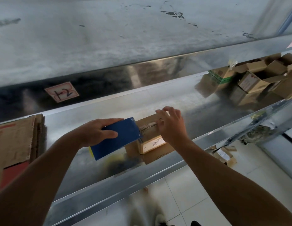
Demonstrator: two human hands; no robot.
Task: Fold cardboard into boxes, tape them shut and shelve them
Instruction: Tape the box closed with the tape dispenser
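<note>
A small box (pixel 150 144) sits on the metal shelf (pixel 207 101), near its front edge. The left hand (pixel 94 132) has its grip clamped on a blue tape dispenser (pixel 119 137), whose far end touches the box's top left edge. The right hand (pixel 172 126) rests on the box top, its grip apart and fingers relaxed. Flat cardboard (pixel 14 141) lies stacked at the shelf's left end, and open boxes (pixel 256 79) crowd the far right. A handwritten label (pixel 61 92) is stuck on the beam above.
</note>
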